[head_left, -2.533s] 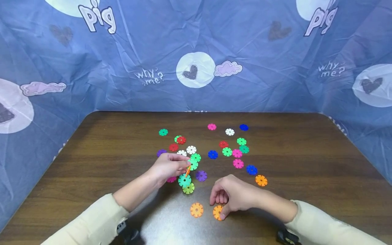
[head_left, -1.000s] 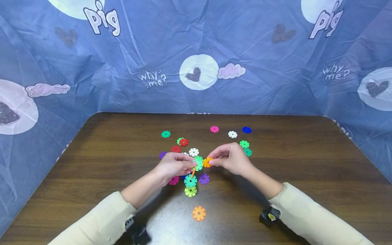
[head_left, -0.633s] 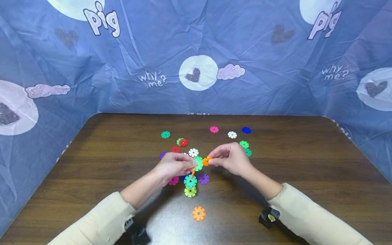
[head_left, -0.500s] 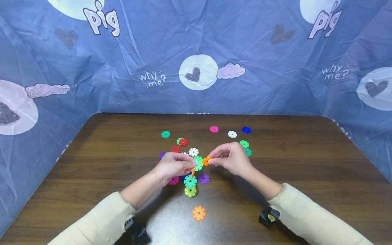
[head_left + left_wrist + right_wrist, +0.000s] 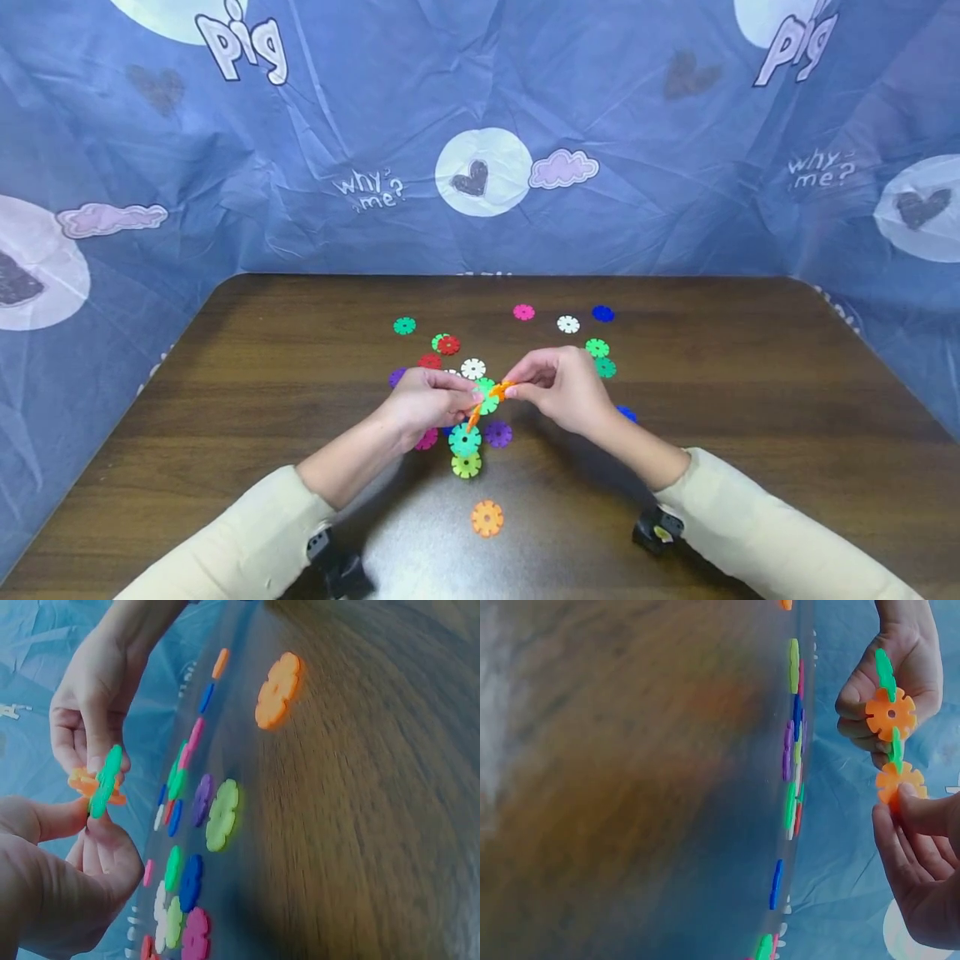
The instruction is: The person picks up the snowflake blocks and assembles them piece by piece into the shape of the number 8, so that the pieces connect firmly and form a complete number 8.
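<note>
Above the middle of the table, my left hand (image 5: 426, 406) pinches a green notched interlocking disc (image 5: 488, 397) between thumb and fingertips. My right hand (image 5: 564, 385) pinches an orange interlocking disc (image 5: 900, 784), whose edge meets the green one. On the green disc's other side, a second orange disc (image 5: 891, 714) joins it to a teal-green disc (image 5: 465, 439), forming a short chain. From the left wrist, the green disc (image 5: 107, 780) appears nearly edge-on, with orange on both sides of it.
A loose orange disc (image 5: 487, 518) lies nearest the front. A yellow-green disc (image 5: 466, 465) and a purple disc (image 5: 498, 433) lie below the hands. Behind are several more, including a white disc (image 5: 473, 368), a red disc (image 5: 448, 344) and a pink disc (image 5: 523, 312) on the brown table (image 5: 300, 333).
My right hand has lifted the orange disc from the front of the table, brought it up to the green disc and turned it edge-on. My left hand keeps its pinch, shifted slightly right.
</note>
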### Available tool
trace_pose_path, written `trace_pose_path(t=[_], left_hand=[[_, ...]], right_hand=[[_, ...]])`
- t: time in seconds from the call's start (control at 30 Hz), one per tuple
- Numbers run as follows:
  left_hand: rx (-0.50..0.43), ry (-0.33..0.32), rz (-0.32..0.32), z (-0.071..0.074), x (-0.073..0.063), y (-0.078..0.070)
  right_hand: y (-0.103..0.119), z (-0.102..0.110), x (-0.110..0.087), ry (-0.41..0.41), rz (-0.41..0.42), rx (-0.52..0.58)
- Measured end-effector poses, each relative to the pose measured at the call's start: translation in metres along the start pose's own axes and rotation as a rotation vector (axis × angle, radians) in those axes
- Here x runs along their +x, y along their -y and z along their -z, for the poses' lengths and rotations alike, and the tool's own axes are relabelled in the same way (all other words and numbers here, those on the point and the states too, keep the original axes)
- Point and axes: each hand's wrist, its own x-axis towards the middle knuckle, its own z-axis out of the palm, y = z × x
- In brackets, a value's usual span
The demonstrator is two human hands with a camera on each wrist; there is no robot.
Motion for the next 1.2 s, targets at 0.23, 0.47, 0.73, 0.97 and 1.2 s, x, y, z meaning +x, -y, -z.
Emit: trace_pose_path(t=[0.23,0.47,0.73,0.97,1.2], left_hand=[[-0.076,0.002,-0.013,-0.005,-0.001,-0.004],[0.034,0.079,-0.045,-0.009,-0.007,-0.010],[0.048,0.030,-0.017,0.004,-0.010,-0.002],[0.013,-0.014,-0.032,0.017,-0.013,0.003],[0.023,-0.009,-0.042,0.026,-0.015,0.005]], right_hand=[[0.001,0.008,0.006,0.004,-0.031,0.089],[0.003,0.011,0.009,0.092,-0.076,0.135],[0.000,0.003,0.011,0.179,-0.105,0.098],[-0.005,-0.005,0.011,0.375,-0.176,0.054],[0.000,-0.014,0.006,0.494,-0.127,-0.246]])
